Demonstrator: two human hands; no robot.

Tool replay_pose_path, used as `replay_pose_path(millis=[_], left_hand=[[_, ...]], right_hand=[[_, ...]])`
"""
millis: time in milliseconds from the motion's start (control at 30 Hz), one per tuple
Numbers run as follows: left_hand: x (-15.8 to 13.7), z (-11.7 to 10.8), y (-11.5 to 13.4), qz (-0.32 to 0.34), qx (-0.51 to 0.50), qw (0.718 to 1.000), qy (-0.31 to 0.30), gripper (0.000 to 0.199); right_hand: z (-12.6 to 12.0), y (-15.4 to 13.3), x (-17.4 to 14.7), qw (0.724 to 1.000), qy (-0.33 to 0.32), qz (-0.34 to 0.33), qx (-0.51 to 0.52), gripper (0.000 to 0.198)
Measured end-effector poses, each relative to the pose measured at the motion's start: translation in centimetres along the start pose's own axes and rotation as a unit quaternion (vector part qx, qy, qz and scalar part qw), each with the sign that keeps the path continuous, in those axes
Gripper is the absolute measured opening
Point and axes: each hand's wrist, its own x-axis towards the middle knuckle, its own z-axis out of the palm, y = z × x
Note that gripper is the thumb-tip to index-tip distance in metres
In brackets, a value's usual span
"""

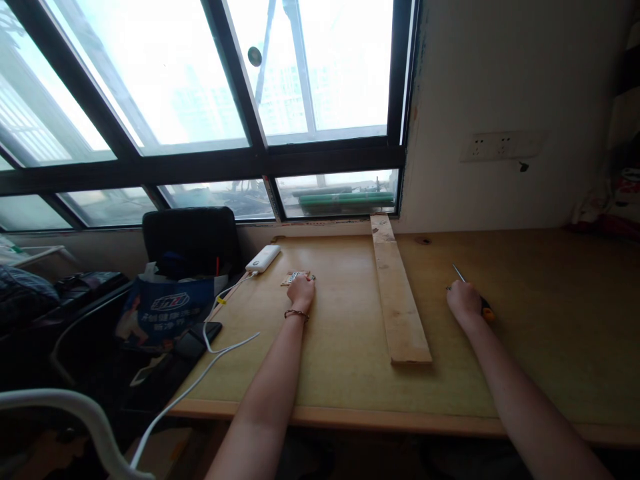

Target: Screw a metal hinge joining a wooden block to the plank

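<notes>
My right hand (464, 301) is wrapped round a screwdriver (457, 271). Its metal shaft points up and away to the left, and the black and orange end of its handle shows behind the hand. On the left side of the table, my left hand (301, 293) is closed, with a bracelet at the wrist. Just beyond its fingers lies a small pale packet with printing (291, 278), partly covered by the hand. Something tiny sticks out by the fingertips, too small to name. Between my hands a long wooden board (403, 300) lies flat, its far end towards the window.
A white power bank (263, 259) with a white cable (220, 353) sits at the table's (345, 373) left edge. Beyond that edge stand a black chair (193, 233) and a blue bag (160, 313). A wall with sockets (493, 145) and a window bound the back.
</notes>
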Motion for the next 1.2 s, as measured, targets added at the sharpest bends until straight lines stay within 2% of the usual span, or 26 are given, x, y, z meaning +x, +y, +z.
replay_pose_path(millis=[200, 333, 433, 500, 600, 633, 667, 733, 800, 867, 967, 1100, 1200], left_hand=[[-0.4, -0.1, 0.4, -0.008, 0.017, 1.0, -0.007, 0.029], [-0.6, -0.3, 0.4, -0.013, 0.009, 1.0, -0.003, 0.029], [-0.6, -0.5, 0.6, -0.015, -0.048, 0.999, -0.003, 0.025], [-0.8, -0.8, 1.3, -0.011, -0.085, 0.996, -0.003, 0.022], [-2.0, -1.2, 3.6, 0.03, -0.165, 0.985, -0.037, 0.021], [-2.7, -1.2, 4.6, 0.054, -0.244, 0.965, -0.081, 0.024], [-3.7, -1.3, 5.7, 0.067, -0.335, 0.93, -0.136, 0.026], [-6.1, -1.3, 7.8, 0.079, -0.476, 0.834, -0.268, 0.027], [-8.7, -1.2, 9.5, 0.09, -0.547, 0.747, -0.366, 0.029], [-11.0, -1.2, 10.7, 0.11, -0.568, 0.692, -0.432, 0.031], [-13.1, -1.3, 11.4, 0.114, -0.589, 0.654, -0.462, 0.032], [-13.6, -1.7, 11.4, 0.101, -0.594, 0.638, -0.479, 0.035], [-13.5, -2.0, 11.4, 0.1, -0.588, 0.636, -0.489, 0.037]], right_hand=[[0.0, -0.2, -0.4, 1.0, 0.021, -0.012, -0.005, 0.031], [-0.7, -0.6, -0.9, 0.997, 0.067, -0.034, -0.01, 0.034], [-1.6, -1.5, -1.5, 0.99, 0.116, -0.081, 0.029, 0.032], [-2.2, -2.6, -2.4, 0.974, 0.15, -0.137, 0.1, 0.03], [-2.9, -4.9, -4.5, 0.926, 0.157, -0.235, 0.25, 0.03], [-3.0, -5.6, -5.3, 0.907, 0.146, -0.26, 0.296, 0.031], [-3.0, -6.4, -6.1, 0.891, 0.127, -0.277, 0.337, 0.031], [-3.1, -7.6, -7.4, 0.865, 0.071, -0.295, 0.4, 0.03], [-3.1, -8.3, -8.2, 0.84, 0.011, -0.295, 0.455, 0.029], [-3.2, -8.7, -8.5, 0.812, -0.034, -0.28, 0.511, 0.029], [-3.6, -8.8, -8.7, 0.767, -0.081, -0.254, 0.583, 0.029], [-4.5, -8.9, -9.2, 0.715, -0.135, -0.239, 0.643, 0.027], [-4.9, -9.0, -9.5, 0.693, -0.176, -0.214, 0.666, 0.028]])
